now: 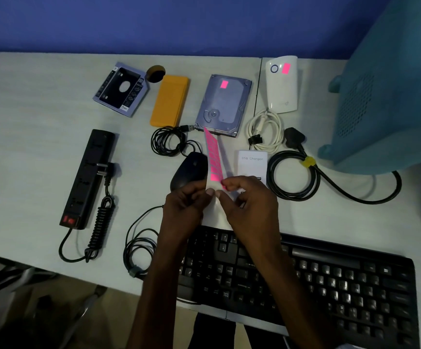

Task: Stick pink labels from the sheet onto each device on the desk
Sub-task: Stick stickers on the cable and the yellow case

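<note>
Pale grey surface (41,96): grey metal hard drive (223,107) and white plastic box (282,89) labelled pink; flat orange case (169,100), black mouse (189,170) unlabelled. Grip of left hand (186,205) and right hand (252,202) pinching pink label sheet (214,157) just beside black mouse.

Pinches label sheet (214,157) with left hand (186,205) and right hand (249,205) near its lowest pink rows, over mouse (188,170); beyond, pink labels (224,84) on hard drive (223,109) and white device (282,91).

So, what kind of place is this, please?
Most likely an office or IT work desk. On the pale desk lie a black keyboard, a bare hard drive and a power strip, while the left hand and right hand hold a sheet of pink labels.
</note>
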Available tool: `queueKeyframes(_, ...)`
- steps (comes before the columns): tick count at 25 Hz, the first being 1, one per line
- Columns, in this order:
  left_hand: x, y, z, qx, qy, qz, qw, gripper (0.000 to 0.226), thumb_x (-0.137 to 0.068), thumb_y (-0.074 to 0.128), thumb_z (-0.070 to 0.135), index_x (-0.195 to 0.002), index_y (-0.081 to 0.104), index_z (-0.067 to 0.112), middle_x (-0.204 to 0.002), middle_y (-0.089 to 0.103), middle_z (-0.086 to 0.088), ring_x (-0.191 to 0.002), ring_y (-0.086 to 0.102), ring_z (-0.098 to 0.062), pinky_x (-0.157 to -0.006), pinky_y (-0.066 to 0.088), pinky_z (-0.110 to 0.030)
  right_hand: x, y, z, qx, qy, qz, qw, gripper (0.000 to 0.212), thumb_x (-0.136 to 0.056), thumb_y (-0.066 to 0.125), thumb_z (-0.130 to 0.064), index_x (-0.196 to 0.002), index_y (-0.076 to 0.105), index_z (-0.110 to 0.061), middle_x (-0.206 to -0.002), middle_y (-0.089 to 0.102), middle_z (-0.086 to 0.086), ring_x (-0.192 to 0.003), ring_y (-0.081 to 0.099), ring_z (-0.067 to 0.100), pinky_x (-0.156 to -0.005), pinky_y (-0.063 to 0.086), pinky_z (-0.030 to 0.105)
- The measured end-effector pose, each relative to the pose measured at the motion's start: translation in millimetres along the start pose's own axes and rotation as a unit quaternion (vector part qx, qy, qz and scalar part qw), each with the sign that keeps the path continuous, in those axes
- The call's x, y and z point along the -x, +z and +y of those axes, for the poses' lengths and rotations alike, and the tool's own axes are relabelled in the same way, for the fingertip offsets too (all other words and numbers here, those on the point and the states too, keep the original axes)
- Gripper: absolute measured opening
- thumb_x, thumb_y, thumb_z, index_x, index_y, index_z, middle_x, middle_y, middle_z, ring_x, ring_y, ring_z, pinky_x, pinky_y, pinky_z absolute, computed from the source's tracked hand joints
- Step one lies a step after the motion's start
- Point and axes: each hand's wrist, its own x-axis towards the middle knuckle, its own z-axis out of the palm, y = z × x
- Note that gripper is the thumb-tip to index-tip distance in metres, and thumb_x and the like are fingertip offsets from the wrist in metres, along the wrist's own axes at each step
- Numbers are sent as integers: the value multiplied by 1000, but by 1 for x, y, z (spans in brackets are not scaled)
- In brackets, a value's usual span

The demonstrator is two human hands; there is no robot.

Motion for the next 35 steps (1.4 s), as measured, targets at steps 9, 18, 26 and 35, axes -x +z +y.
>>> queueKeyframes(9,-4,-2,6,-25,21,60,998,21,-95,65,8,-99,74,27,-57,67,16,-44,50,0,-44,42,-13,-10,-5,-13,-122,79,39,989,6,-89,77,-19,-92,81,-18,-78,76,-6,-66,66,7,-66,55,25)
queueKeyframes(18,-8,1,13,-185,157,164,956,25,-88,74,21,-112,71,24,-94,72,14,-74,61,1,-70,45,-8,-14,-24,-24,-251,171,59,951,8,-88,76,-16,-94,82,-18,-75,78,0,-62,66,8,-56,52,18)
queueKeyframes(26,-30,23,27,-175,186,83,963,21,-87,69,31,-107,71,30,-96,74,14,-56,56,-6,-63,49,-26,-33,-38,-21,-268,165,87,945,28,-90,73,-7,-116,75,-17,-82,76,3,-56,65,2,-57,51,15)
queueKeyframes(35,-53,21,39,-199,166,53,964,19,-89,70,25,-106,71,31,-95,74,15,-51,55,-2,-66,57,-34,-53,-40,-21,-281,175,115,937,9,-88,74,-6,-95,76,-10,-80,77,1,-58,66,7,-57,49,16)
